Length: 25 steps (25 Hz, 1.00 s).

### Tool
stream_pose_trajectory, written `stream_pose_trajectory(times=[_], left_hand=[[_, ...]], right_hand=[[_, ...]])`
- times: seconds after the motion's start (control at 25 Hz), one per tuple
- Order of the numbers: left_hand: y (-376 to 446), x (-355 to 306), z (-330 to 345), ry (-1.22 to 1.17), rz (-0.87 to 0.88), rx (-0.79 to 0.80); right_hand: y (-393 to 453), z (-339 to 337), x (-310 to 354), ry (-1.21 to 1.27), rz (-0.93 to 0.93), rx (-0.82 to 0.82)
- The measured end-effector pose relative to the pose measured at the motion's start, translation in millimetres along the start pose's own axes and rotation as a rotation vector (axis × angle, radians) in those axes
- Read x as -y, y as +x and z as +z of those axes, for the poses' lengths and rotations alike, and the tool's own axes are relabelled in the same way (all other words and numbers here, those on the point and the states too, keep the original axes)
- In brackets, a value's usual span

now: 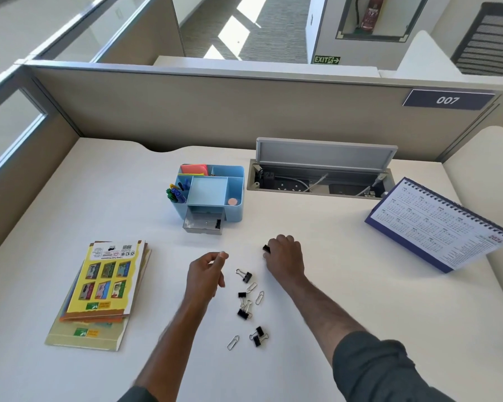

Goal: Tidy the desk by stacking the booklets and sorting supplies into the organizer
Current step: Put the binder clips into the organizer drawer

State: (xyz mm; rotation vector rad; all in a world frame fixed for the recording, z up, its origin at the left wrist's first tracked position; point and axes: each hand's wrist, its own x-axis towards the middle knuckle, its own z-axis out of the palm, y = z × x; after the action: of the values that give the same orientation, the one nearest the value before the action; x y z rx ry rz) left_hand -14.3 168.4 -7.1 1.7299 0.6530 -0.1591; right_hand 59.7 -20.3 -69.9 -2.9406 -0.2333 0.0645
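A blue organizer (235, 210) stands at the middle of the desk, its small clear drawer (199, 226) pulled open with one black binder clip (217, 224) inside. Several loose binder clips (244, 313) and paper clips (233, 342) lie scattered between my forearms. My right hand (286, 261) grips a black binder clip (266, 248) just above the desk. My left hand (206, 271) hovers left of the pile, thumb and forefinger pinched on what looks like a thin paper clip. A stack of booklets (105, 285), a yellow one on top, lies at the left.
Pens (176, 194), sticky notes (193, 169) and a pink round eraser (233, 201) sit in the organizer. An open cable tray (320, 181) is set into the desk behind it. A desk calendar (436, 224) stands at the right. Partition walls close in the back and left.
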Motion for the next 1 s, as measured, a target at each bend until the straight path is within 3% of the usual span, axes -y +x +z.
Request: stream_pose_trajectory(times=[0.44,0.76,1.0], left_hand=[[-5,9,10,-0.024,-0.025,0.015],[-7,7,25,-0.015,-0.011,0.128],[-8,-5,29,-0.021,0.022,0.103]], right_hand=[[-16,4,1,-0.040,-0.142,-0.064],[-27,-15,15,0.209,-0.203,-0.302],[-43,-29,30,0.336,-0.262,-0.322]])
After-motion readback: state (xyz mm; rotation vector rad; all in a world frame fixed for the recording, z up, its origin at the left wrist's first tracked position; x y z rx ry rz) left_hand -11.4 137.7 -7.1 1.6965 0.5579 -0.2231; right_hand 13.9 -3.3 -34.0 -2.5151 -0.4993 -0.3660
